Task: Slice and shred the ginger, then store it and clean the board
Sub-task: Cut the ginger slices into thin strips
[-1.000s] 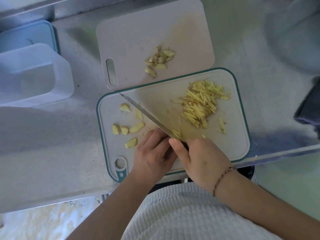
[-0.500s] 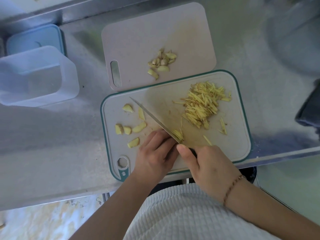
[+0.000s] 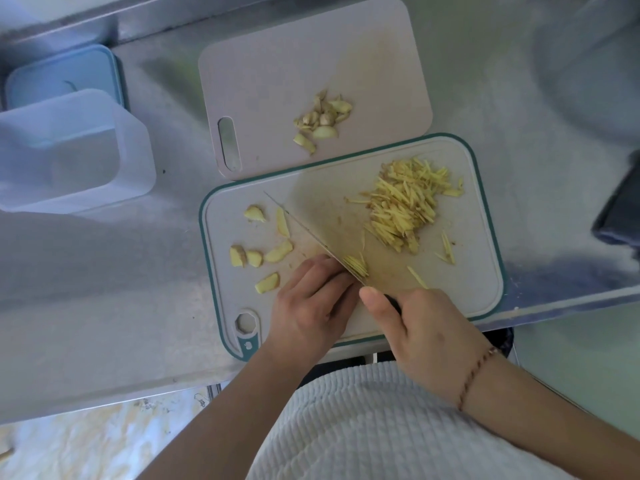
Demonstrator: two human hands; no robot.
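A teal-rimmed cutting board (image 3: 485,271) lies at the counter's front edge. A pile of shredded ginger (image 3: 405,202) sits on its far right, and several ginger slices (image 3: 258,258) lie on its left. My right hand (image 3: 415,327) grips the knife (image 3: 304,230) by its dark handle, blade angled up-left across the board. My left hand (image 3: 311,303) presses curled fingers on a ginger piece against the blade; that piece is mostly hidden. Fresh shreds (image 3: 356,265) cling beside the blade.
A second pale board (image 3: 277,64) behind holds ginger peel scraps (image 3: 322,119). A clear plastic container (image 3: 69,150) and a blue lid (image 3: 62,74) stand at the left. A dark cloth (image 3: 620,216) lies at the right edge. The metal counter's front edge runs close below the board.
The knife has kept chopping in place and a few more shreds lie beside the blade. Both hands stay at the board's near middle; the camera shifted slightly.
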